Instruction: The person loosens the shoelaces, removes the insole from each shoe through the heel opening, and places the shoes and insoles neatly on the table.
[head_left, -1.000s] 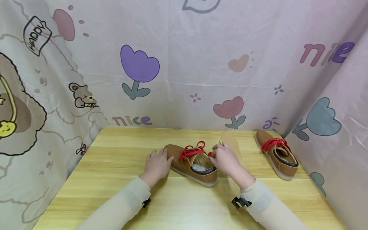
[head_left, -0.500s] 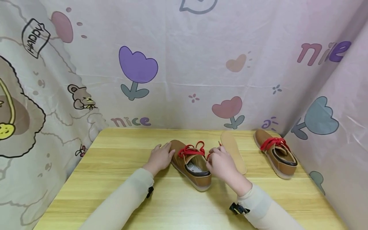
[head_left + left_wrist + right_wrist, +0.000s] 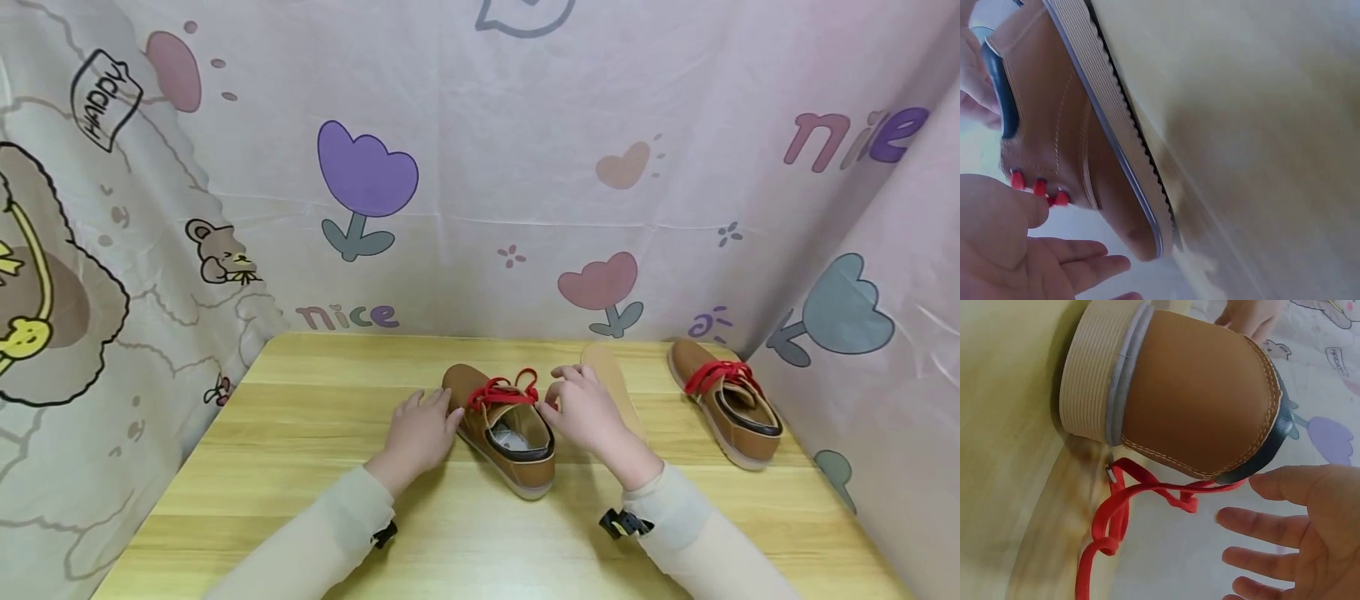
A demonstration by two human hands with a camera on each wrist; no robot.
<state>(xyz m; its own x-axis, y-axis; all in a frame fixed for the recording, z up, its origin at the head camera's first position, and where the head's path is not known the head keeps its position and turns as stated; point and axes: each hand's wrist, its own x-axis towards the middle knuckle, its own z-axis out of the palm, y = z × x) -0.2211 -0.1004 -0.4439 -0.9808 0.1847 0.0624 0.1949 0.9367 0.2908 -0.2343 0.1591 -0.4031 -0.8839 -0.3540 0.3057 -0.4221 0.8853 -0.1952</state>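
Observation:
A brown shoe [image 3: 517,450] with red laces [image 3: 504,392] stands on the table, its toe angled away and to the left. My left hand [image 3: 417,433] is at the left of its toe. In the left wrist view that hand's fingers [image 3: 1094,275] are extended, near the shoe's side; contact there is unclear. My right hand [image 3: 588,412] is at the shoe's right side by the collar. Seen from the right wrist, its fingers [image 3: 1266,528] are spread, holding nothing, with the thumb close to the heel collar. A loose red lace [image 3: 1105,519] with knots hangs down beside the heel.
A tan insole [image 3: 613,383] lies behind my right hand, partly hidden by it. Farther right a second brown shoe [image 3: 731,408] with red laces stands near the table's right edge. A patterned curtain [image 3: 465,167] rises behind the wooden table [image 3: 322,392].
The shoe has turned so its toe points farther away from me and its heel nearer. My right hand's fingers have spread apart beside it. My left hand has stayed by the toe.

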